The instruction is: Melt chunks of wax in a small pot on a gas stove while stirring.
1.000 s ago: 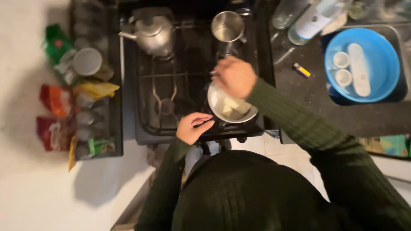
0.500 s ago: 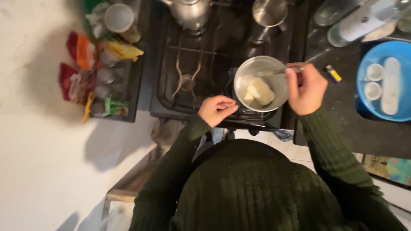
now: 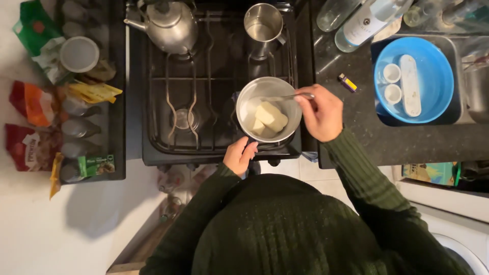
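Saucepan [image 3: 246, 104], small and steel, sits on the front right burner of the black gas stove [image 3: 168, 117], which is the largest thing in view and fills the middle of the frame. To the right runs a dark countertop [image 3: 367, 132] with a sink holding a blue basin [image 3: 438, 76]; inside the basin lie two small white cups and a long white piece. At the stove's left stands a black rack [image 3: 118, 127] packed with jars and coloured packets. On the back left burner rests a steel kettle [image 3: 170, 25], and on the back right a steel mug [image 3: 263, 24]. Clear bottles [image 3: 364, 20] lie at the top of the counter.

Inside the saucepan lie pale yellow blocks [image 3: 271, 117], stacked against each other near its middle. The right hand [image 3: 322, 113] is just beside the pan's right rim, its fingers pinched on the handle of a metal spoon [image 3: 285, 97] that reaches across the rim into the pan. The left hand [image 3: 239, 155] is at the stove's front edge below the pan, fingers curled against the pan's near side; what it grasps cannot be told. A small yellow and blue lighter [image 3: 348, 82] lies on the counter, near the right hand.
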